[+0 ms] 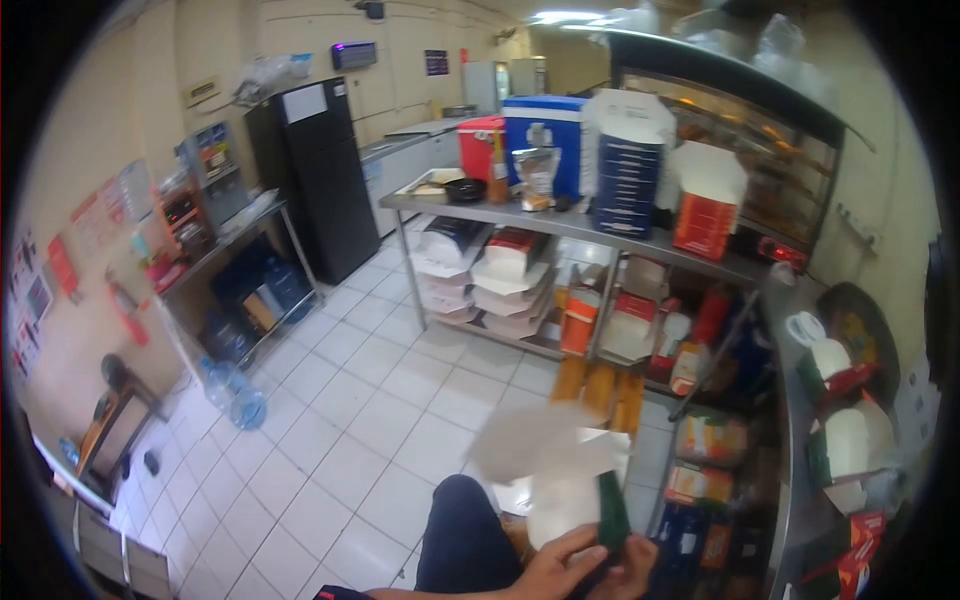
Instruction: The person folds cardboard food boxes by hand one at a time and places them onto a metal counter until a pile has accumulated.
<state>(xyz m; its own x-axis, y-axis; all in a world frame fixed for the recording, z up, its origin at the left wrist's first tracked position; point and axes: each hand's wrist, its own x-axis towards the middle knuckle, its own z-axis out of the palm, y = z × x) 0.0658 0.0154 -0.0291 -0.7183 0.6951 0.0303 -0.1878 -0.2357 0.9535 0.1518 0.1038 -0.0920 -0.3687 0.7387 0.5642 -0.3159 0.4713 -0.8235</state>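
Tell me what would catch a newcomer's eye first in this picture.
The bright blue rectangular box on the long metal table would likely draw the eye first. Next comes the tall black fridge, farther left in the picture. At the bottom, the left hand and right hand hold a white and green cardboard carton.

The left hand [562, 568] and right hand [628, 570] are bare; a dark trouser leg [458, 545] shows bottom centre, a dark sleeve [345, 594] with reddish trim beside it.
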